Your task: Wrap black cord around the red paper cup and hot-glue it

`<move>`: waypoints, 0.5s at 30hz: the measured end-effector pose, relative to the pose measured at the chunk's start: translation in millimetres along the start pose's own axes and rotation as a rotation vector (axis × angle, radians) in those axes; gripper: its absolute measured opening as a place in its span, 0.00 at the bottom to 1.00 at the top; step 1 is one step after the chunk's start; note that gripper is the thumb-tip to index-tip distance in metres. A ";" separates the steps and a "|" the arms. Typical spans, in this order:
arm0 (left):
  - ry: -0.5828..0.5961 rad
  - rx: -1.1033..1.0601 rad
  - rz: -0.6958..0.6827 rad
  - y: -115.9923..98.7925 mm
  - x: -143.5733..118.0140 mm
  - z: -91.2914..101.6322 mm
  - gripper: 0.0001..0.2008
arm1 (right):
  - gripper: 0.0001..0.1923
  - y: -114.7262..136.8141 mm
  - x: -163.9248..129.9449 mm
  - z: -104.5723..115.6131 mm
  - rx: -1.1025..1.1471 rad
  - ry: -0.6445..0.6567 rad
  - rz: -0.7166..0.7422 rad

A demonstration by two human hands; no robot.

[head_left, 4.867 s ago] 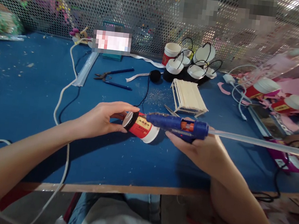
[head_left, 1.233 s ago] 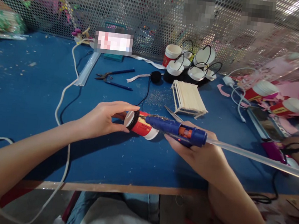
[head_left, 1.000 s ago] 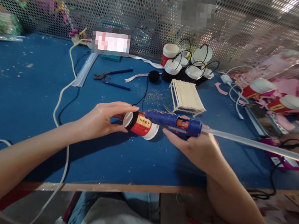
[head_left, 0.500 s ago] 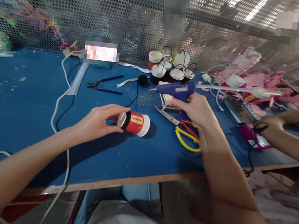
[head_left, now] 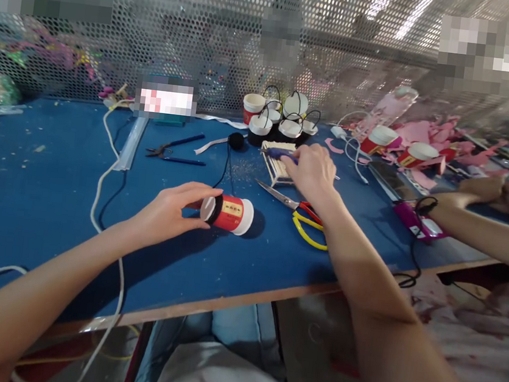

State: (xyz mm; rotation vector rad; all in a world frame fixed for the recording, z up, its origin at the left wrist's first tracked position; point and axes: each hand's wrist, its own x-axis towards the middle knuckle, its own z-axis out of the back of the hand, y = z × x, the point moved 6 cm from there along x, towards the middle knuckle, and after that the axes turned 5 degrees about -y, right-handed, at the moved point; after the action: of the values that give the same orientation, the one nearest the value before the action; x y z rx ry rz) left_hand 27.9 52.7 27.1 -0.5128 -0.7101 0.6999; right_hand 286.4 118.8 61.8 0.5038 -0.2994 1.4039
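My left hand (head_left: 167, 212) pinches the cup (head_left: 227, 212), lying on its side on the table (head_left: 43, 191), long axis left-right. My right hand (head_left: 312, 172) grips the glue gun (head_left: 279, 154), farther back, beyond the scissors (head_left: 300, 216).

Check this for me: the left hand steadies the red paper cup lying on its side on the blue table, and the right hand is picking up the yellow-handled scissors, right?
Not quite. In the head view the right hand is on the blue glue gun by the stick frame; the scissors lie untouched nearer the table edge. The left hand does steady the red paper cup on its side.
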 end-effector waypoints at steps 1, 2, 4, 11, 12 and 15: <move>0.008 0.023 -0.018 -1.3 -0.1 -0.6 0.27 | 0.18 15.2 -7.9 -0.5 0.151 0.069 0.063; 0.014 0.048 -0.037 -2.8 -0.3 -1.3 0.26 | 0.22 33.1 -17.7 -5.3 0.331 0.213 0.144; 0.024 0.096 -0.076 -6.6 -0.7 -2.6 0.26 | 0.29 64.7 -39.5 -16.3 0.667 0.528 0.201; 0.109 0.225 -0.182 -21.3 -4.9 -9.6 0.24 | 0.27 110.5 -68.9 -28.9 1.093 0.913 0.160; 0.113 0.214 -0.187 -22.3 -5.2 -9.8 0.24 | 0.23 109.7 -66.5 -26.2 1.129 0.855 0.160; 0.116 0.130 -0.156 -21.1 -4.9 -9.3 0.24 | 0.15 101.2 -61.1 -17.2 1.239 0.698 0.121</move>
State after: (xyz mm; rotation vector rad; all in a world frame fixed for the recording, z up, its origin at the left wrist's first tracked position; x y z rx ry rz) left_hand 40.4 33.4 32.5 -0.3714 -0.5846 0.5612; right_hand 175.8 83.7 33.2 0.9319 1.1951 1.6784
